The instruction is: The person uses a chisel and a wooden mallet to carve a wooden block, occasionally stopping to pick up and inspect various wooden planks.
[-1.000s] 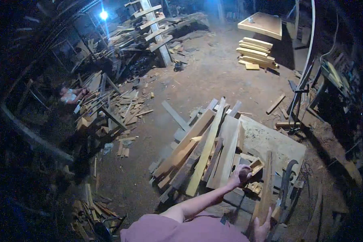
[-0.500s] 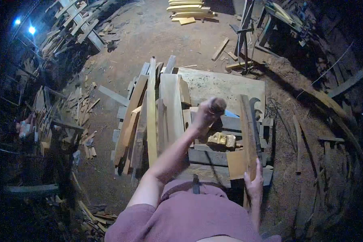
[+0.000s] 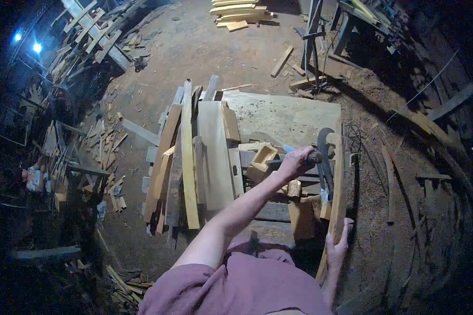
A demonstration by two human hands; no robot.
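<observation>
Left fingers first: they're clenched round a dark, round-ended object [image 3: 314, 157], the left hand [image 3: 297, 163] raised over the low slatted bench [image 3: 270, 212]. Poor light there; it looks like a mallet or a handle, though I wouldn't swear to it. Down to the right hand [image 3: 339, 247], and its fingers grasp the near part of a long board [image 3: 339, 184] along the bench's right side. Just inside that board lies a curved blade [image 3: 326, 160], in neither hand. Closer in, there's a flat wooden block [image 3: 301, 220], and past it a hollowed wooden piece [image 3: 266, 153], its recess already open. The long board is in one length and in hand; whether it's been worked, I can't tell. Left of all that, a heap of boards [image 3: 213, 152] lies loose and unassembled, with a pale sheet [image 3: 284, 113] beyond and stacked yellow planks [image 3: 239, 10] farthest off.
</observation>
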